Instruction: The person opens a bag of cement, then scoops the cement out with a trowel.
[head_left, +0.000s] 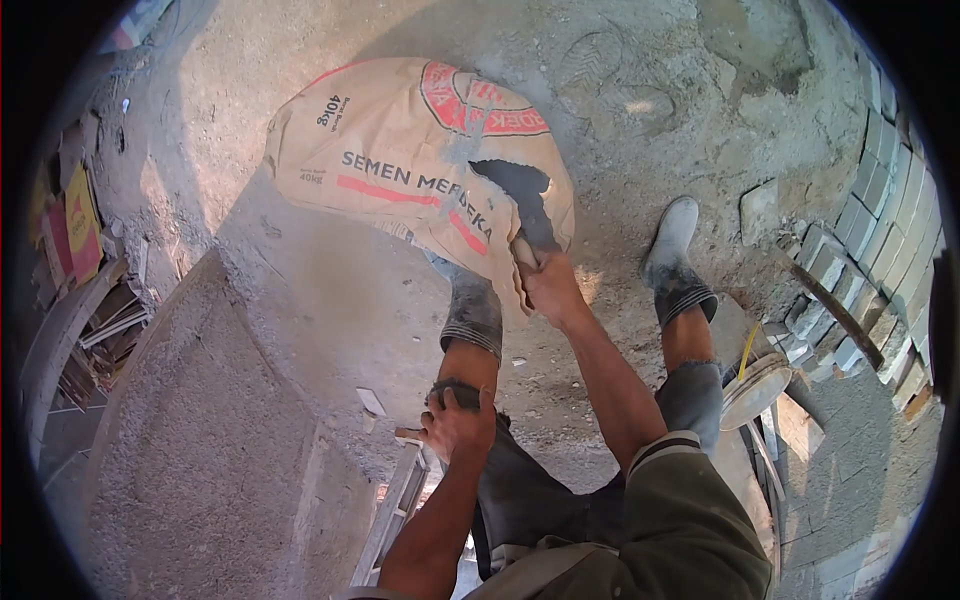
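A brown paper cement bag (400,150), printed "SEMEN MERDEKA" and "40kg", lies on the ground in front of my boots. Its right part has a ragged tear, with dark grey cement (518,185) showing through. My right hand (550,285) is closed at the lower end of this tear, gripping the torn paper edge; a loose paper flap hangs beside the fingers. My left hand (460,420) rests on my left knee by the rolled trouser leg, its fingers spread and holding nothing.
Grey rubber boots (672,245) stand either side of my right hand. Stacked paving blocks (885,200) line the right side, with a bucket (757,390) nearer me. A rough concrete slab (200,420) lies left, beside wood scraps (100,340). A ladder-like frame (395,505) is below my left hand.
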